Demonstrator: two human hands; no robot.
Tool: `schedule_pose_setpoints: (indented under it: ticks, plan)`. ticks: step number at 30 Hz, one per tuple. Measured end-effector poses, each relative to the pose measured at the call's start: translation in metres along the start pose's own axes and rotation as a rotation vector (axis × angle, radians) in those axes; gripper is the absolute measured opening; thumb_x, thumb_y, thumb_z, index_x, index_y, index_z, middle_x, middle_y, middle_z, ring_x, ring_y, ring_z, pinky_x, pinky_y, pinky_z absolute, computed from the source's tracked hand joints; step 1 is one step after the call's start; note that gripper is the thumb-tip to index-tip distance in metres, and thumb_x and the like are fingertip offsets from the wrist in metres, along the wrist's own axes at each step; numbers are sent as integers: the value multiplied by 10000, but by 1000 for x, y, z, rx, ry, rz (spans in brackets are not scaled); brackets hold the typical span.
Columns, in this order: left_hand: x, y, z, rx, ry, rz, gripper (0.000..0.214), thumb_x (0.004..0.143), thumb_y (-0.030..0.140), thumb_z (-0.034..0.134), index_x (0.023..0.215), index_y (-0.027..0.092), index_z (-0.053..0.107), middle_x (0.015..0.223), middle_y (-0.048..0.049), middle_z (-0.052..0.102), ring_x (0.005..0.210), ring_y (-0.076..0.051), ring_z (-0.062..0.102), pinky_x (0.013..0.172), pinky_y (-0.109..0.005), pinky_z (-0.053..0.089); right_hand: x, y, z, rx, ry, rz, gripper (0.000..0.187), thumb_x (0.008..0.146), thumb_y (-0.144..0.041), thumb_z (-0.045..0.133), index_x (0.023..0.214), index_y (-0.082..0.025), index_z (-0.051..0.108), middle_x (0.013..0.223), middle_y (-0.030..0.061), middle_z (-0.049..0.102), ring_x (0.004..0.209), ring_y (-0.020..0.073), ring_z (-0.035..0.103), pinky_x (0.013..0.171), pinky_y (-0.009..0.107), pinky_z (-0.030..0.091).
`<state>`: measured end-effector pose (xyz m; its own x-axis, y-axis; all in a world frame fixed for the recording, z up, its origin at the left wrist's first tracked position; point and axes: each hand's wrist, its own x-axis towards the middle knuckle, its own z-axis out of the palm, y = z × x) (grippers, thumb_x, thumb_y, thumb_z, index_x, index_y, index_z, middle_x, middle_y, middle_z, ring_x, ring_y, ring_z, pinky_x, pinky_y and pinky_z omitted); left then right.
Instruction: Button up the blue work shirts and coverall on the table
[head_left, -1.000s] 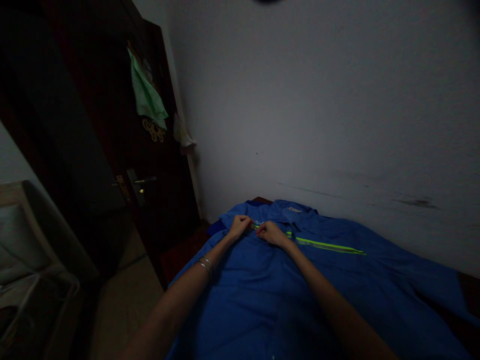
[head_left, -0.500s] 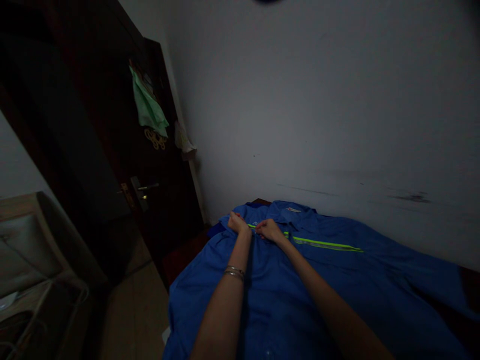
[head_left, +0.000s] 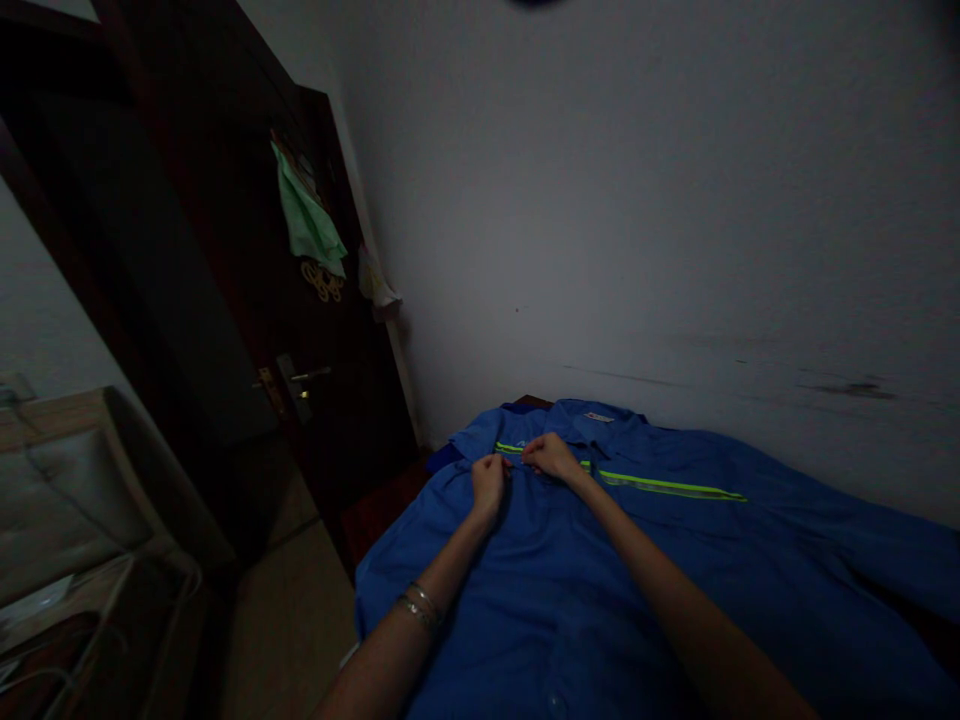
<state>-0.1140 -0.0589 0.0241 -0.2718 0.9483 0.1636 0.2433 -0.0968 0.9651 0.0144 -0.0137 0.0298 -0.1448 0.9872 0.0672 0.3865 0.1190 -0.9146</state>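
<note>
A blue long-sleeved work shirt lies spread out before me, its collar toward the wall and a yellow-green and grey reflective strip across the chest. My left hand, with bracelets on the wrist, is closed at the chest just below the strip, its fingertips pinching the shirt's cloth. Close to its right, my right hand is also pinched on the shirt at the strip. The exact bit of fabric between the fingertips is too small and dark to make out.
A grey-white wall rises behind the shirt. To the left stands a dark door with a green cloth hanging on it. A padded headboard and a cluttered bedside cabinet are at the far left.
My left hand has come down and nearer, from the shirt's far left chest to just below the strip. My right hand stays pinched at nearly the same spot. The view has shifted slightly.
</note>
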Motion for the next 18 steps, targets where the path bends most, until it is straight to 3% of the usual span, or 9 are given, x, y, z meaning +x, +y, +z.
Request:
schedule_pose_setpoints:
  ticks: [4,11,18]
  plan:
    - [-2,-3,-10,-108,-52,-117,263,737,339,412,668,114,530,481,27,497,273,-47,347,297,-181,237,-2,0,-2,-12,-27,-24,146,640,-129,560,728,-94,671,541,14,619,405,62,494,399,136,367]
    - [1,-1,-8,-155,-86,-234,269,623,345,623,644,86,552,533,-1,555,316,-33,386,318,-182,316,-3,0,-5,-18,-71,-26,136,633,-121,549,688,-92,671,485,0,599,385,63,480,404,142,368]
    - [3,-3,5,-20,-105,-112,307,630,385,609,503,137,480,321,57,386,245,-55,333,275,-182,223,-3,0,-4,-5,-83,-25,130,632,-113,540,672,-100,663,469,-15,581,397,62,487,400,132,371]
